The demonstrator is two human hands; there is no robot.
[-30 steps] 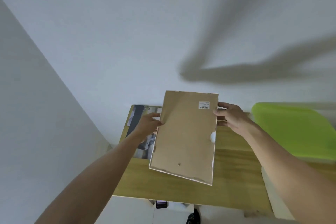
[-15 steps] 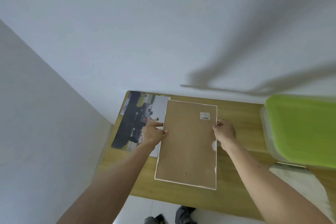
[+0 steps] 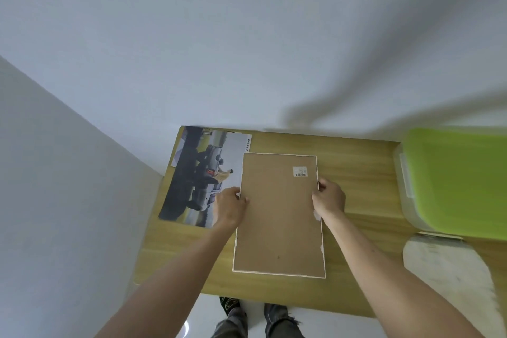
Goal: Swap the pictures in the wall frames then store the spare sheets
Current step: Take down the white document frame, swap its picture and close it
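1. The wooden table (image 3: pixel 356 186) carried everything; a clear bin with a lime-green lid (image 3: pixel 455 181) sat at its right end, probably where the spare sheets would go.
2. The white picture frame (image 3: pixel 278 217) lay face down mid-table, brown backing board up, barcode sticker (image 3: pixel 300 171) near the far right corner. It looked rigid and fairly light, but I'd guess the front is glazed, so treat it as fragile. The long side edges looked like the safest place to hold.
3. A car print (image 3: pixel 200 175) lay flat just left of it, the frame's edge slightly over it. Thin paper, floppy, creases easily, so lift by two corners.
4. Left hand (image 3: pixel 229 207) gripped the frame's left edge, fingers curled onto the backing.
5. Right hand (image 3: pixel 329 199) pinched the right edge likewise.
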